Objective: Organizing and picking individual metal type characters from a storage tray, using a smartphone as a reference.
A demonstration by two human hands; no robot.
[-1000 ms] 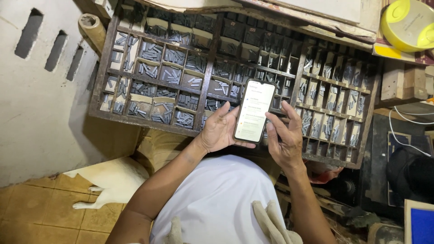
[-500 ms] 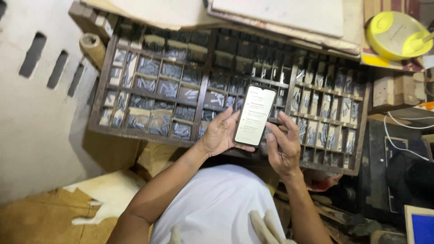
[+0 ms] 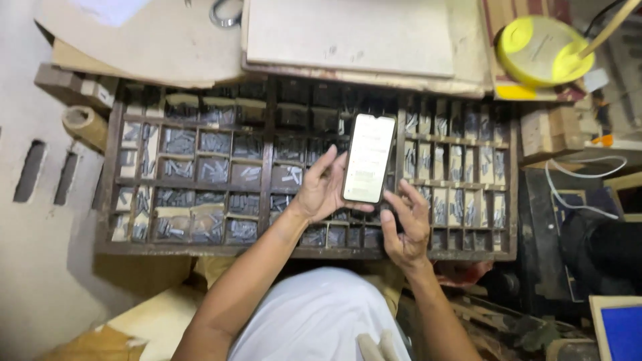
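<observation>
Phone [image 3: 368,159] propped in left hand [image 3: 323,190], seemingly.

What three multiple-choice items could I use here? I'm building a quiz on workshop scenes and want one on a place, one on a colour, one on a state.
1. Where is the phone held?
A. Over the compartmented wooden tray
B. Over the floor
C. Inside a bag

2. What colour is the round object at the upper right?
A. Red
B. Yellow
C. Black

3. What is the state of the phone's screen?
A. Dark
B. Cracked and folded
C. Lit, showing a pale page

Answers:
1 A: the left hand props the phone above the tray's compartments of small grey metal pieces.
2 B: it is plainly bright yellow against the brown boards.
3 C: the screen glows white, while the right hand hovers by its lower edge.
</observation>
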